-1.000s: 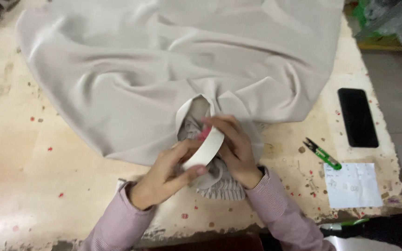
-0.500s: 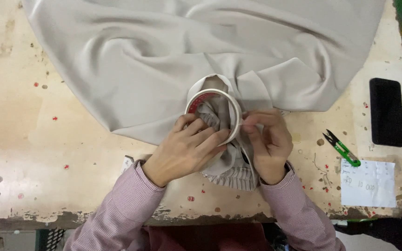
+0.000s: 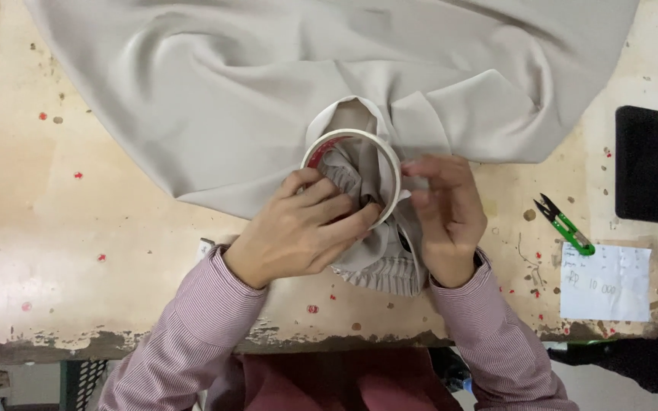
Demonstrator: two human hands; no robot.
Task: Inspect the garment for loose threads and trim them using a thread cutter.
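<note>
Head cam looking straight down at a worn, paint-flecked table [image 3: 78,228] with a big beige garment [image 3: 268,91] spread across the top half. Compared with a second ago, the white tape roll [image 3: 353,173] isn't tilted on edge between the two hands anymore; it now sits flat-ish like a hoop over the bunched-up ribbed cuff [image 3: 378,270], with fabric poking up through the middle of the ring. Half a second ago it was already in about that spot, so the last bit is mostly just fingers shifting. The view has also slid a little, so the phone and snips sit further right in frame than before.

Left hand [image 3: 298,236] is curled over the lower left of the roll, fingers pressed together on the rim and the cloth inside it, thumb tucked toward the ring's inner edge. Right hand [image 3: 447,217] is on the right side, fingertips pinching the beige cloth just beside the ring's outer edge; can't tell if it's touching the tape itself. Both sleeves are pink striped.

Container-wise, the only thing holding anything is the tape ring, and what's in it is gathered grey-beige fabric, with a red inner lining showing at its upper left.

Off to the right: green-handled thread snips [image 3: 565,224], a black phone [image 3: 641,164] lying face down or dark, and a white paper slip [image 3: 605,283] near the table edge, all well apart from the hands.
</note>
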